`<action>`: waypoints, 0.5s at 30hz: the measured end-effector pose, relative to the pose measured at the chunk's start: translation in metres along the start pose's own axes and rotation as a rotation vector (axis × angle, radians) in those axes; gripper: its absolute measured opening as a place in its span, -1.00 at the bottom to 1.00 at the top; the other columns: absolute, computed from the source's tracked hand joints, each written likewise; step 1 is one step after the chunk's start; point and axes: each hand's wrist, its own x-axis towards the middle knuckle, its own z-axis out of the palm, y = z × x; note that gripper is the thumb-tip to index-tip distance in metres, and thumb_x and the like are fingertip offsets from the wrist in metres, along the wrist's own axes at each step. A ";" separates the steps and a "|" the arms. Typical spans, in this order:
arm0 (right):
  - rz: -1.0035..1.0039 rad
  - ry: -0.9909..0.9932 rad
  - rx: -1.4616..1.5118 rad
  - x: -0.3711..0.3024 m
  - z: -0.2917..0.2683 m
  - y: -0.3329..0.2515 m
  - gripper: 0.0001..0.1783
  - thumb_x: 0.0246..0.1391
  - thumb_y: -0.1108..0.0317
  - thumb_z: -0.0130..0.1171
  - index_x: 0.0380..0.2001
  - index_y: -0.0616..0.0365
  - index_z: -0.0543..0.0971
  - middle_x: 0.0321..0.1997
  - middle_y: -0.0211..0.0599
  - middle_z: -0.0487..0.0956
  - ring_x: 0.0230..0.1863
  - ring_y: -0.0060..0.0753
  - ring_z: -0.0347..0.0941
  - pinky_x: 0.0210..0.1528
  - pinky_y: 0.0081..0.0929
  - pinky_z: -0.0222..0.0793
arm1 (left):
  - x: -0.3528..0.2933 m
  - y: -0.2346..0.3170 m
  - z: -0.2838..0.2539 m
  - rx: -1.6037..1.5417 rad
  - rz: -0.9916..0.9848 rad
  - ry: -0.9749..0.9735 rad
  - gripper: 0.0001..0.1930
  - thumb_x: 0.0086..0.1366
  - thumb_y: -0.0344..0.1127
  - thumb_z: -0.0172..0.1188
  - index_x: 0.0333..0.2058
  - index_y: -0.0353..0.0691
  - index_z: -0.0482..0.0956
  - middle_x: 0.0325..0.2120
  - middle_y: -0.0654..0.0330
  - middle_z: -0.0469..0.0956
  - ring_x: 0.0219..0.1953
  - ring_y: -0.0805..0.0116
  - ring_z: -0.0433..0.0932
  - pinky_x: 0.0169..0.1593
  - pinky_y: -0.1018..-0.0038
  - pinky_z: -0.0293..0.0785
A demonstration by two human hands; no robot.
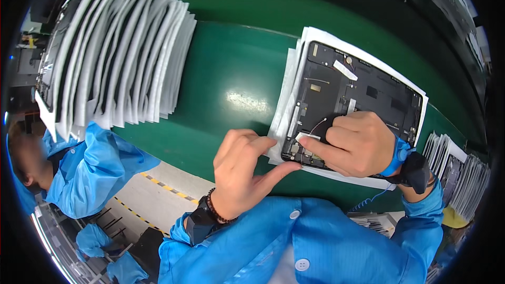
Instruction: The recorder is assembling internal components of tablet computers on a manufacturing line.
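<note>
A black tablet housing (331,94) with its inside facing up lies on white foam sheets (286,94) on the green table. Small circuit parts, thin wires and white tape strips show in it. My right hand (357,144) is over the housing's near part, its index fingertip pressing at a white strip (307,137) by the near left corner. The other right fingers are curled under, and whatever they may hold is hidden. My left hand (242,168) is beside the near left corner, thumb and fingers apart, with the thumb tip at the housing's edge. Nothing shows between its fingers.
A tall stack of black housings between white foam sheets (121,52) stands at the left. Another layered stack (457,179) is at the right. A blue coiled cord (371,201) runs below my right wrist. A person in blue (89,173) is at the far left.
</note>
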 end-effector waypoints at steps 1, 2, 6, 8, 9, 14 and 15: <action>-0.007 0.048 0.010 -0.003 0.003 0.000 -0.50 -0.22 0.42 0.34 -0.07 0.24 0.71 -0.57 -0.50 0.23 -0.58 -0.53 0.29 -0.65 -0.51 0.25 | 0.001 0.003 0.000 0.004 0.031 0.001 -0.41 -0.22 -0.21 0.72 -0.28 -0.33 0.55 -0.41 0.12 0.57 -0.36 0.19 0.51 -0.34 0.39 0.45; -0.014 0.096 0.020 -0.005 0.006 -0.001 -0.44 -0.30 0.46 0.40 -0.05 0.22 0.73 -0.60 -0.50 0.13 -0.64 -0.53 0.21 -0.69 -0.50 0.15 | 0.000 0.004 0.000 -0.001 0.025 -0.009 -0.41 -0.22 -0.21 0.72 -0.28 -0.33 0.55 -0.41 0.12 0.57 -0.36 0.19 0.51 -0.34 0.39 0.45; -0.024 0.111 0.013 -0.005 0.006 0.000 -0.47 -0.29 0.46 0.38 -0.08 0.24 0.73 -0.59 -0.52 0.10 -0.64 -0.57 0.17 -0.71 -0.53 0.10 | -0.001 0.008 0.001 0.048 0.105 0.008 -0.39 -0.22 -0.29 0.73 -0.23 -0.31 0.52 -0.41 0.12 0.57 -0.37 0.15 0.51 -0.37 0.37 0.45; -0.030 0.115 -0.003 -0.004 0.006 0.002 -0.48 -0.28 0.45 0.37 -0.10 0.23 0.74 -0.59 -0.53 0.09 -0.63 -0.58 0.17 -0.71 -0.55 0.09 | -0.001 0.005 0.005 0.032 0.205 0.080 -0.50 -0.16 -0.38 0.65 -0.23 -0.29 0.58 -0.44 0.17 0.58 -0.50 0.23 0.51 -0.47 0.41 0.43; -0.038 0.089 -0.016 -0.003 0.003 0.002 -0.53 -0.24 0.41 0.32 -0.13 0.27 0.72 -0.58 -0.51 0.19 -0.59 -0.56 0.25 -0.69 -0.54 0.18 | -0.002 0.003 0.006 0.030 0.198 0.076 -0.50 -0.16 -0.38 0.65 -0.23 -0.29 0.58 -0.44 0.17 0.58 -0.50 0.23 0.51 -0.47 0.41 0.43; -0.041 0.081 -0.035 -0.002 0.002 0.003 -0.58 -0.21 0.38 0.28 -0.18 0.30 0.70 -0.57 -0.50 0.29 -0.55 -0.54 0.32 -0.68 -0.54 0.26 | -0.005 0.004 0.002 0.051 0.210 -0.023 -0.37 -0.13 -0.45 0.68 -0.13 -0.25 0.44 -0.41 0.11 0.58 -0.54 0.24 0.52 -0.49 0.42 0.42; -0.038 0.078 -0.030 -0.002 0.002 0.003 -0.58 -0.20 0.38 0.28 -0.18 0.30 0.70 -0.57 -0.50 0.29 -0.55 -0.54 0.32 -0.68 -0.54 0.26 | -0.005 0.003 0.005 0.050 0.209 -0.023 -0.37 -0.13 -0.45 0.68 -0.13 -0.25 0.44 -0.41 0.11 0.58 -0.54 0.24 0.52 -0.49 0.42 0.42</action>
